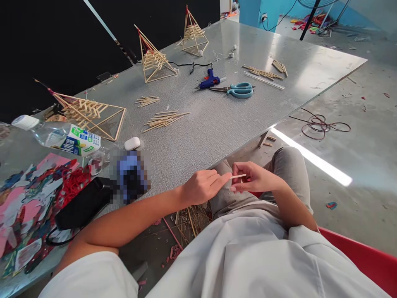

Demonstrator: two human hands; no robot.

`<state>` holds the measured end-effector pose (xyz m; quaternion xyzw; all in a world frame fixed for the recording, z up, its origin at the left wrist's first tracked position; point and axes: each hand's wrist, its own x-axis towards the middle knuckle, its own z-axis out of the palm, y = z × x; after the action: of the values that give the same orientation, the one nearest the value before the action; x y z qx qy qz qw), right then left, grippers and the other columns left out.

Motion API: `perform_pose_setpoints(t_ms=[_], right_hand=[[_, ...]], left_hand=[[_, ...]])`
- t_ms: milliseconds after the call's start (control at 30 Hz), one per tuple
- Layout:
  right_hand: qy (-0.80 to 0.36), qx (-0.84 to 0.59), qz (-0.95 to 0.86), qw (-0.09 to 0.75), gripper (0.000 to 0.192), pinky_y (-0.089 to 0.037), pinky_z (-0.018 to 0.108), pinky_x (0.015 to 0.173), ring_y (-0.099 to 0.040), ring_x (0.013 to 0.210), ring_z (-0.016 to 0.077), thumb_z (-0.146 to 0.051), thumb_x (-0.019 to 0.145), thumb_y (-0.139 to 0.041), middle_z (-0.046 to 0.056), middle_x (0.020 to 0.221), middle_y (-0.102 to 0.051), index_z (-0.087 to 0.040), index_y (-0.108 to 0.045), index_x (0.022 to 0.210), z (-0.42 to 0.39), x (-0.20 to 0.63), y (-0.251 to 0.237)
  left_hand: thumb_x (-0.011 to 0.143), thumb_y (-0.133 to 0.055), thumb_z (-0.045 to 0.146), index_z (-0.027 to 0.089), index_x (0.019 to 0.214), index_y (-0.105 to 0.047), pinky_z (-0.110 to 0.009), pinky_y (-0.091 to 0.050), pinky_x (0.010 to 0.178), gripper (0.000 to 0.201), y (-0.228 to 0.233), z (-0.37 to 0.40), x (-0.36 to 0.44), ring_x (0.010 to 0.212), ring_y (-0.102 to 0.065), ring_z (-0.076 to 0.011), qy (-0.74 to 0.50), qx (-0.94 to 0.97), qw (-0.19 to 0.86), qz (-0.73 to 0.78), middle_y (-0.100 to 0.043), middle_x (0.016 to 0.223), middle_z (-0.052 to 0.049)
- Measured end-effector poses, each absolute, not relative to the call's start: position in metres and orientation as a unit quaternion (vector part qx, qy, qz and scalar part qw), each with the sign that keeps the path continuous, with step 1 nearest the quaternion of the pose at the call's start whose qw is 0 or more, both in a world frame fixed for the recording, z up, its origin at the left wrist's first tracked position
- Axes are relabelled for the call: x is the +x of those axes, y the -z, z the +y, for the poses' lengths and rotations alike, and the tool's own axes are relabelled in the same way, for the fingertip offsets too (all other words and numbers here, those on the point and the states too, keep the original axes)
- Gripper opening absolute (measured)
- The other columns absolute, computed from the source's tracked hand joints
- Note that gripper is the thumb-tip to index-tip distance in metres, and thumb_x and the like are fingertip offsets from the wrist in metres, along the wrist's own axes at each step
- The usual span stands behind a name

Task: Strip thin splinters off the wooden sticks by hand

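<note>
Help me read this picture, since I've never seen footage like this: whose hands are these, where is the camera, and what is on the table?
The camera sits on a person's head, looking down at their own lap and hands. The left hand and right hand meet over the knees, pinching a short pale stick between them. The grey table holds three stick pyramids, one being the nearest pyramid, plus loose stick piles, a blue glue gun, teal scissors, a water bottle and paper scraps.
</note>
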<state>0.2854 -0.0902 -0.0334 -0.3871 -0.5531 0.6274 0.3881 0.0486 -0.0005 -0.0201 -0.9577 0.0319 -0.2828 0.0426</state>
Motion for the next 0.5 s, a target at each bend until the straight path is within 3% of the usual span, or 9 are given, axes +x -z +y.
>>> perform_pose_setpoints(t_ms=[167,333,400,500], right_hand=[[-0.585,-0.363,-0.621,0.376,0.029,-0.057,0.023,0.059,-0.071,0.065,0.0125,-0.047,0.105,-0.069,0.003,0.083,-0.080,-0.018,-0.064,0.107,-0.093,0.304,0.025],[-0.499,-0.420,-0.656,0.380,0.029,-0.050,0.022,0.057,-0.067,0.062,0.0113,-0.044,0.108,-0.064,0.003,0.079,-0.078,-0.017,-0.073,0.103,-0.095,0.307,0.025],[-0.480,-0.438,-0.660,0.378,0.030,-0.049,0.022,0.055,-0.066,0.060,0.0113,-0.045,0.106,-0.068,0.002,0.075,-0.076,-0.017,-0.076,0.100,-0.093,0.306,0.028],[-0.489,-0.419,-0.669,0.371,0.033,-0.046,0.022,0.052,-0.064,0.056,0.0118,-0.048,0.102,-0.074,0.001,0.068,-0.073,-0.017,-0.081,0.094,-0.089,0.305,0.031]], left_hand=[[0.110,-0.054,0.008,0.005,0.138,-0.058,-0.029,-0.047,0.055,0.029,0.020,0.001,0.048,0.060,-0.062,-0.0165,0.287,-0.956,0.051,0.022,-0.065,0.070,0.002],[0.110,-0.054,0.008,0.006,0.135,-0.061,-0.028,-0.050,0.055,0.026,0.022,0.000,0.048,0.060,-0.065,-0.0154,0.277,-0.960,0.045,0.018,-0.070,0.072,0.000],[0.110,-0.057,0.011,0.007,0.129,-0.067,-0.027,-0.052,0.057,0.021,0.022,-0.002,0.051,0.061,-0.067,-0.0150,0.286,-0.958,-0.006,0.006,-0.074,0.075,-0.002],[0.112,-0.060,0.019,0.011,0.113,-0.076,-0.024,-0.054,0.062,0.018,0.019,-0.006,0.055,0.064,-0.069,-0.0126,0.295,-0.940,-0.170,-0.040,-0.079,0.080,-0.004]])
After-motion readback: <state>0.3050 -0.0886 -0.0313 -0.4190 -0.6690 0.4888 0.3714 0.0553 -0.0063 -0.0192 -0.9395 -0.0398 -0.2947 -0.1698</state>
